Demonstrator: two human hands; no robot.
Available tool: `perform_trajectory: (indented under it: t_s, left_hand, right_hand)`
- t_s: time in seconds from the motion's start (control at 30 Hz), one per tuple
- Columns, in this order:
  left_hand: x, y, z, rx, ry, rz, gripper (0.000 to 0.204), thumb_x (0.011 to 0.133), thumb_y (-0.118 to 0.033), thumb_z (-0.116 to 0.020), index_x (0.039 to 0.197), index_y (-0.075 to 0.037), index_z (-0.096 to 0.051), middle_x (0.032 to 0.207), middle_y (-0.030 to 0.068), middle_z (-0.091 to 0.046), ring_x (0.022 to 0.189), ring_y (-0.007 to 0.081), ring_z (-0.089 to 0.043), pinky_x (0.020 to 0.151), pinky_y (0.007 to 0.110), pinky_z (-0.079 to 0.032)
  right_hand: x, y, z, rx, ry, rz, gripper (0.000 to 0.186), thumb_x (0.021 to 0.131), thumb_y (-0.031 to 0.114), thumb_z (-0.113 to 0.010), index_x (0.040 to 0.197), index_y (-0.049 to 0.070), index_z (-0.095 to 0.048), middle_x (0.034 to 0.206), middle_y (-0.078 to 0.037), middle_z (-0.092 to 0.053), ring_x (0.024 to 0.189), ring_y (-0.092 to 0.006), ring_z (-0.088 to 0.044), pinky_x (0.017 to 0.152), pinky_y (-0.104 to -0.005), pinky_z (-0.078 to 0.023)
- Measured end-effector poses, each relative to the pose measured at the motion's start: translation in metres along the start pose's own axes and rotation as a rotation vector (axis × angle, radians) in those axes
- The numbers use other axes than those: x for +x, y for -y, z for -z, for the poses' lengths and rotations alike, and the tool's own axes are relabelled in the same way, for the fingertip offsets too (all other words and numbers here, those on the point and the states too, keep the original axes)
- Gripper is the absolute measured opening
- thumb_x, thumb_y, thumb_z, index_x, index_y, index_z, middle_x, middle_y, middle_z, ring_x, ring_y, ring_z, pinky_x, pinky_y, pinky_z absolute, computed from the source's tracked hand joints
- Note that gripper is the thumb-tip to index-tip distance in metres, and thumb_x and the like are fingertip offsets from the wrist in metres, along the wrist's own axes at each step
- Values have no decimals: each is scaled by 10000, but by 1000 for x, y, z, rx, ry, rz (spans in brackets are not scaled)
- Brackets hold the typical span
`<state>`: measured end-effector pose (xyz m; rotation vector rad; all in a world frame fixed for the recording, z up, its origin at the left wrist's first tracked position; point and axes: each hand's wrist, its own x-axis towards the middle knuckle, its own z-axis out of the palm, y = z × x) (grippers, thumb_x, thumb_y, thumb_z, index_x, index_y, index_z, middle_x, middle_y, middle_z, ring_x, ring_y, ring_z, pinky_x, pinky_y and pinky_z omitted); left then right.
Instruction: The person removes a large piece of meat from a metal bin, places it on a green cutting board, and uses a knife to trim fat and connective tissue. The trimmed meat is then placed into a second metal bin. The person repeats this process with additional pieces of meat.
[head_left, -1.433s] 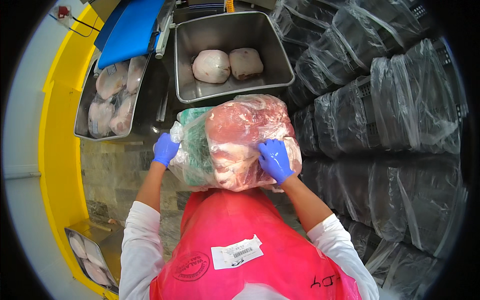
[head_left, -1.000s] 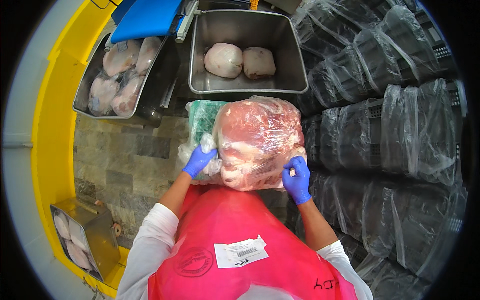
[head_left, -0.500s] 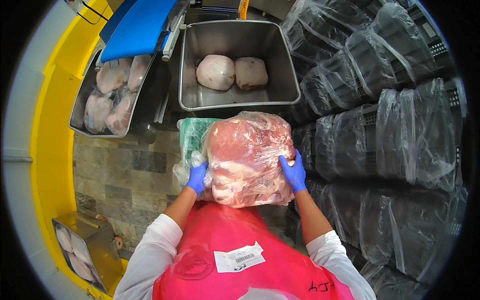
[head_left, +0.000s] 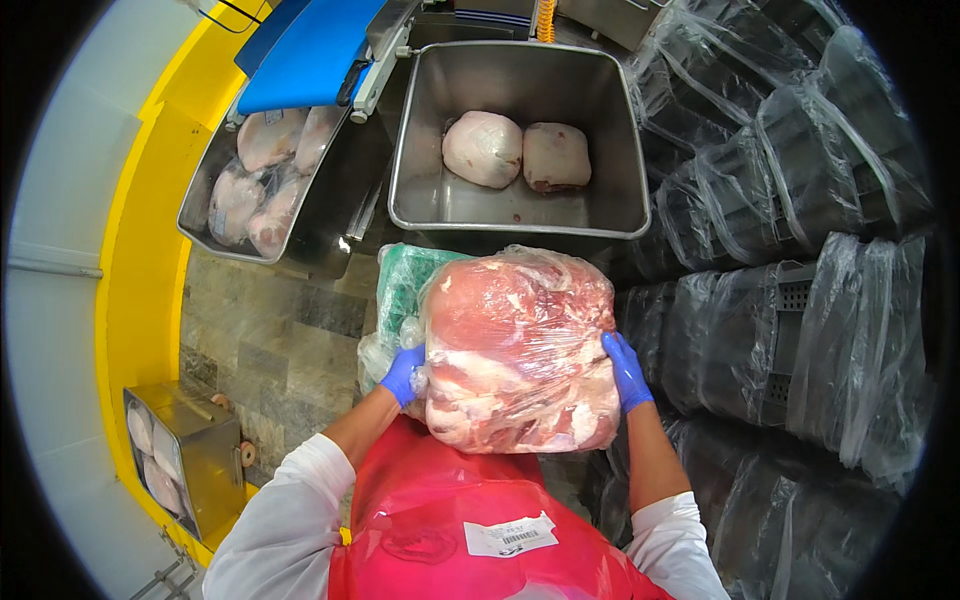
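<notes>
A large block of raw meat in clear plastic wrap (head_left: 520, 345) is held in front of my red apron (head_left: 430, 510). My left hand (head_left: 405, 375), in a blue glove, grips its left side, where bunched plastic lies by the fingers. On the right side, my right hand (head_left: 627, 370), gloved the same way, presses against the block, its thumb not clearly seen. A green plastic-covered thing (head_left: 408, 285) shows behind the block's far left corner; the rest of it is hidden.
Beyond the block stands a deep steel tub (head_left: 520, 220) with two pale meat pieces (head_left: 482, 148). Another steel tub (head_left: 228, 252) at far left holds several wrapped pieces below a blue conveyor belt (head_left: 310, 50). Dark crates under clear plastic (head_left: 720, 330) line the right side. A steel cart (head_left: 205, 440) stands lower left.
The wrapped meat has come slightly nearer my body, with both hands still on it. My right hand's grip sits lower on its side. The surroundings have shifted right in view.
</notes>
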<state>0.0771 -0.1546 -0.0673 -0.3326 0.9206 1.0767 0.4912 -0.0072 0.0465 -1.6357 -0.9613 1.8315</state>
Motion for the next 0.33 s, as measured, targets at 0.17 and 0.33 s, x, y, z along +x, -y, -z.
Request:
perform_trajectory:
  t_s: [0.17,0.33]
  left_hand:
    - [-6,22,-29,-76,190,97,488,1037,-244,-623,1462,-9,-570,1359,182,-686,1224,333,-669,1081,481,-538]
    - [18,41,-35,40,204,65,688,976,-374,-736,1527,-34,-502,1443,160,-639,1245,344,-655,1111,503,-516]
  right_hand:
    - [36,-12,53,157,67,-136,546,1063,386,-621,1454,6,-590,1373,-80,-653,1245,-169,-598,1092,-332,-453]
    - [38,7,61,176,116,-200,543,1071,364,-599,1497,30,-559,1449,-87,-619,1300,-207,-595,1139,-355,-441]
